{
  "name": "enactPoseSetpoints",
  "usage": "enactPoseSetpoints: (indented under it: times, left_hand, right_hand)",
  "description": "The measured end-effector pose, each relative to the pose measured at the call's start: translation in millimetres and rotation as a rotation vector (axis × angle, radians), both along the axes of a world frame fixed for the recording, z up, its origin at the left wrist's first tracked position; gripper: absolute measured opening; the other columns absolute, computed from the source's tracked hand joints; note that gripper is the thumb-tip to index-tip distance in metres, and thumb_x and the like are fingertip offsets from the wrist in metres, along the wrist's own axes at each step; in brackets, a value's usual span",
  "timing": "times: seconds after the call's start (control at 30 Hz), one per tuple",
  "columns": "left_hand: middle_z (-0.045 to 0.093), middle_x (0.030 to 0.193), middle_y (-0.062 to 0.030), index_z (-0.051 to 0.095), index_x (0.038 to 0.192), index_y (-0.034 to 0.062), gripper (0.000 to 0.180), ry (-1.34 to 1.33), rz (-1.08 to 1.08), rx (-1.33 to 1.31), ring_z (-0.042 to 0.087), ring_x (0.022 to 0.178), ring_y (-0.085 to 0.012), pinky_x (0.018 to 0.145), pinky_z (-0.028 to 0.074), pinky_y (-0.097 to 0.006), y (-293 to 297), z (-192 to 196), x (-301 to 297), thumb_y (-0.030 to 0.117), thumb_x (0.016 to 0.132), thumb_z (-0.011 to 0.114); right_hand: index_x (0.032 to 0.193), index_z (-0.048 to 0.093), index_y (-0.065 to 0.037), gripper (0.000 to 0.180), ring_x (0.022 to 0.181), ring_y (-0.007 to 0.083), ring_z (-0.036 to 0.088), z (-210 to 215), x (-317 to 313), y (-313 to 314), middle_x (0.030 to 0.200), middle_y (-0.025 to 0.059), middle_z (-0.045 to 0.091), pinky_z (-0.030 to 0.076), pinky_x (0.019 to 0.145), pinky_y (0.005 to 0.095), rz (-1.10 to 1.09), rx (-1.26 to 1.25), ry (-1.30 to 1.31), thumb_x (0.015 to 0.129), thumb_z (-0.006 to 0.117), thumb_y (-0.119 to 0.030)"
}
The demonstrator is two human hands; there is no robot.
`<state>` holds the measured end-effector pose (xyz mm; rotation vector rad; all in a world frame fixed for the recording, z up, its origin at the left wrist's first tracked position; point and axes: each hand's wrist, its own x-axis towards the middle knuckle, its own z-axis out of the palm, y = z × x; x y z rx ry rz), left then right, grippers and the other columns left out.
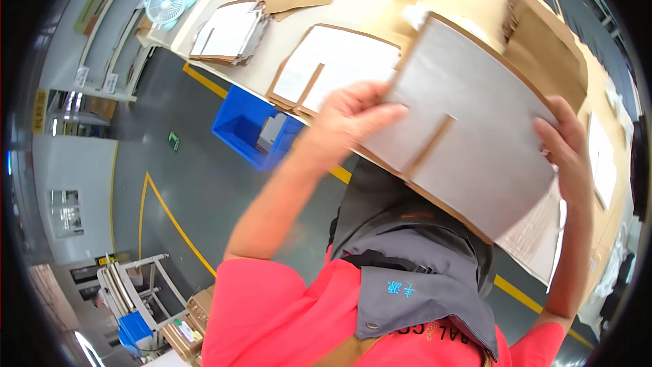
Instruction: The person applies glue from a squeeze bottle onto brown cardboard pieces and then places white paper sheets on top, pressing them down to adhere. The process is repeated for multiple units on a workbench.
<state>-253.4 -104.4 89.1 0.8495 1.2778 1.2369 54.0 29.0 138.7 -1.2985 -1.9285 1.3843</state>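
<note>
Fingers of the left hand (353, 119) and right hand (567, 153) clamp opposite edges of the grey cardboard sheet (468, 136), steadying it above the table's (380, 10) near edge.

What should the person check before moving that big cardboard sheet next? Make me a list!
1. Left hand grips the sheet's left edge: ok, its fingers lie over the grey face.
2. Right hand holds the right edge: ok.
3. The cardboard sheet is held level: not ok, it is tilted, its far end higher.
4. Thin papers under the sheet are secure: cannot tell, their corner sticks out below the lower edge.
5. Room on the table to set it down: not ok near the hands, where stacks of similar sheets lie.
6. The blue bin on the floor is out of the way: ok, it sits apart to the left.
</note>
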Motion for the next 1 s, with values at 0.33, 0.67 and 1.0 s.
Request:
enactPoseSetpoints:
  times: [0.33, 0.67, 1.0]
  left_hand:
    - [0.070, 0.110, -0.0049, 0.068, 0.123, -0.0027, 0.039, 0.655, 0.252, -0.093, 0.066, 0.098, -0.0134, 0.086, 0.053, -0.028, 10, -48, -185, 0.016, 0.090, 0.076]
    - [0.066, 0.105, -0.0042, 0.075, 0.113, 0.0090, 0.028, 1.195, 0.282, 0.213, 0.063, 0.093, -0.0172, 0.079, 0.050, -0.033, 54, -45, -86, 0.012, 0.086, 0.079]
    - [0.069, 0.104, -0.0058, 0.076, 0.111, 0.0086, 0.023, 1.096, -0.033, 0.447, 0.065, 0.093, -0.0200, 0.078, 0.051, -0.032, 129, -41, 20, 0.011, 0.088, 0.076]
  right_hand:
    - [0.124, 0.058, -0.001, 0.041, 0.091, 0.0247, 0.071, -107, -198, 68, 0.104, 0.0151, 0.070, 0.055, 0.077, 0.0337, 0.212, 0.398, -0.046, 0.096, 0.071, -0.029]
    - [0.094, 0.065, -0.006, 0.006, 0.088, 0.0248, 0.065, -142, 8, 109, 0.092, 0.0064, 0.065, 0.056, 0.074, 0.0372, -0.038, 0.979, -0.604, 0.091, 0.068, -0.011]
    - [0.077, 0.053, -0.006, 0.015, 0.078, 0.0224, 0.061, -154, 16, 125, 0.081, 0.0072, 0.056, 0.055, 0.064, 0.0333, 0.182, 1.180, -0.745, 0.074, 0.063, 0.004]
